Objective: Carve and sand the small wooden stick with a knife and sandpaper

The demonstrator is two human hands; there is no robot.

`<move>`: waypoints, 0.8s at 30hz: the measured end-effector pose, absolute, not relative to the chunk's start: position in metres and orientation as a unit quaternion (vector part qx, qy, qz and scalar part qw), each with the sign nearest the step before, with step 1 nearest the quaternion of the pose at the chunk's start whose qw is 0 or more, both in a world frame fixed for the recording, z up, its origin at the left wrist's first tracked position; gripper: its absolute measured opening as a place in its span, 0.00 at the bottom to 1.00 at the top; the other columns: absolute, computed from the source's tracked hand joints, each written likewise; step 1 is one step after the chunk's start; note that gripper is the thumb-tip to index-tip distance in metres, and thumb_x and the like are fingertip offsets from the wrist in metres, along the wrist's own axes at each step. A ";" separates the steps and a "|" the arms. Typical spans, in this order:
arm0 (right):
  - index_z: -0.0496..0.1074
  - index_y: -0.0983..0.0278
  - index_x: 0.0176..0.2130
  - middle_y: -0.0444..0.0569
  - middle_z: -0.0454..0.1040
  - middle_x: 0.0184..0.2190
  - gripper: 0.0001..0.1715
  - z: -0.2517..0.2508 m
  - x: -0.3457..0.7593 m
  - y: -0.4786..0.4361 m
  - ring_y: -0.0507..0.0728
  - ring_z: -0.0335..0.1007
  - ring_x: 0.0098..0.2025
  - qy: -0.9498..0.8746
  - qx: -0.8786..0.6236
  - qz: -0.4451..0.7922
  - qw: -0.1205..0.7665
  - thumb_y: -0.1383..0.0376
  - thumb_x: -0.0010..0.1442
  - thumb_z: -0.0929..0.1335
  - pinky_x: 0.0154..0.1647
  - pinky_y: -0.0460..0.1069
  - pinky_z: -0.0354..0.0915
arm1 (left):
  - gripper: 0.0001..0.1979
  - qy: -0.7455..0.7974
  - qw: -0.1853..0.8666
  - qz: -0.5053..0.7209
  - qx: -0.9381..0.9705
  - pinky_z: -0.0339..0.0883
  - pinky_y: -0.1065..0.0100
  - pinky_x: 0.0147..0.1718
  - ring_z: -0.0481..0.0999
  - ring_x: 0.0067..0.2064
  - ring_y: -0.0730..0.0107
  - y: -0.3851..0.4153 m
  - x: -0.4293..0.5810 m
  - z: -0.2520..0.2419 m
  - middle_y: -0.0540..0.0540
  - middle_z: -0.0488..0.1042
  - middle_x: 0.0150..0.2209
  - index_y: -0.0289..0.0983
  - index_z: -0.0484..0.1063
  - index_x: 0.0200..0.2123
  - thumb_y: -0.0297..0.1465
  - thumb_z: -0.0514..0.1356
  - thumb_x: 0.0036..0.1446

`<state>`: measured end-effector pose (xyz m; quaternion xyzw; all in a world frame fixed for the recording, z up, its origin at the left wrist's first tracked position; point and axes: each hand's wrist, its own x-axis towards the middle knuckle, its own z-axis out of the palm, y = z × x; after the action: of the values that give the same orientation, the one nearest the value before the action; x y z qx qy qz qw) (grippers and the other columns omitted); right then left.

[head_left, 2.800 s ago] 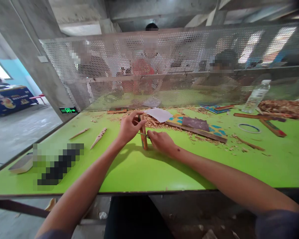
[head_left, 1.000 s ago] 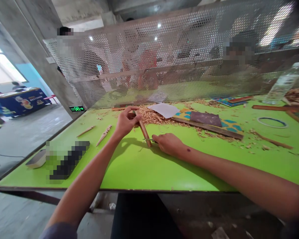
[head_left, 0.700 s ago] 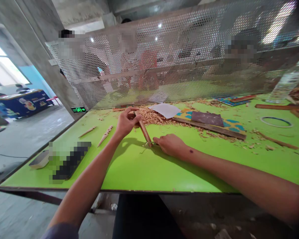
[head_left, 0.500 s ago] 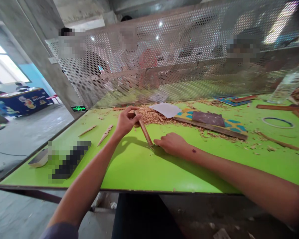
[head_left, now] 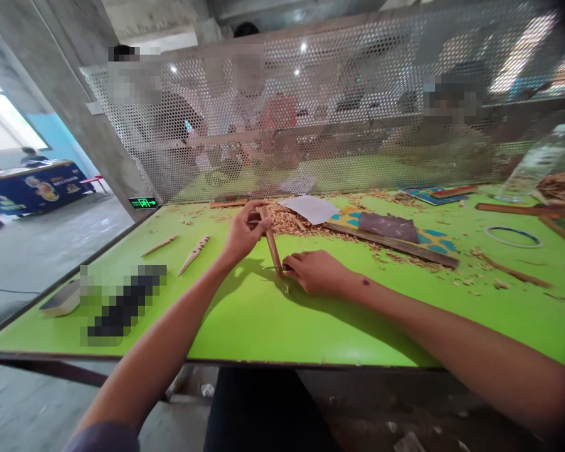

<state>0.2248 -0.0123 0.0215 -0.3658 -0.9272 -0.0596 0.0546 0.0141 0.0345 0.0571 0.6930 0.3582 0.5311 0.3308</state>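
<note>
My left hand pinches the top of a slim wooden stick that stands tilted with its lower end on the green table. My right hand is closed on a small blade, whose thin metal tip lies against the stick's lower part. Wood shavings are heaped just behind both hands.
Two carved sticks lie to the left, near a pixelated dark object and a sanding block. A patterned board with sandpaper, white paper, a blue ring, a bottle and more sticks lie right. People sit behind the perforated screen.
The blade slid down to the stick's foot, then came back up to its lower part. The stick now stands a little steeper in my left hand.
</note>
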 end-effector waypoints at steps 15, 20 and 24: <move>0.58 0.56 0.70 0.55 0.76 0.48 0.33 0.016 0.231 -0.007 0.59 0.70 0.40 -0.932 -0.322 -0.131 0.101 0.67 0.69 0.59 0.32 0.49 0.55 | 0.29 0.355 0.352 0.511 0.699 0.81 0.67 0.32 0.81 0.30 0.70 0.025 0.031 0.055 0.52 0.74 0.32 0.41 0.64 0.60 0.32 0.67 0.57; 0.56 0.55 0.72 0.55 0.76 0.47 0.35 0.014 0.230 -0.005 0.57 0.68 0.34 -0.929 -0.338 -0.124 0.081 0.66 0.68 0.59 0.30 0.49 0.54 | 0.29 0.358 0.345 0.508 0.704 0.80 0.67 0.32 0.81 0.30 0.69 0.025 0.030 0.056 0.52 0.74 0.31 0.42 0.65 0.61 0.31 0.67 0.57; 0.56 0.56 0.72 0.55 0.76 0.45 0.36 0.008 0.229 -0.007 0.55 0.67 0.32 -0.926 -0.339 -0.136 0.094 0.67 0.68 0.60 0.30 0.49 0.54 | 0.29 0.360 0.343 0.503 0.707 0.81 0.66 0.31 0.82 0.30 0.68 0.023 0.031 0.057 0.50 0.75 0.32 0.40 0.64 0.61 0.31 0.66 0.58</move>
<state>0.2290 -0.0075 0.0080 -0.3391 -0.9262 -0.1357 0.0937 0.0310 0.0235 0.0570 0.7073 0.3600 0.5026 0.3427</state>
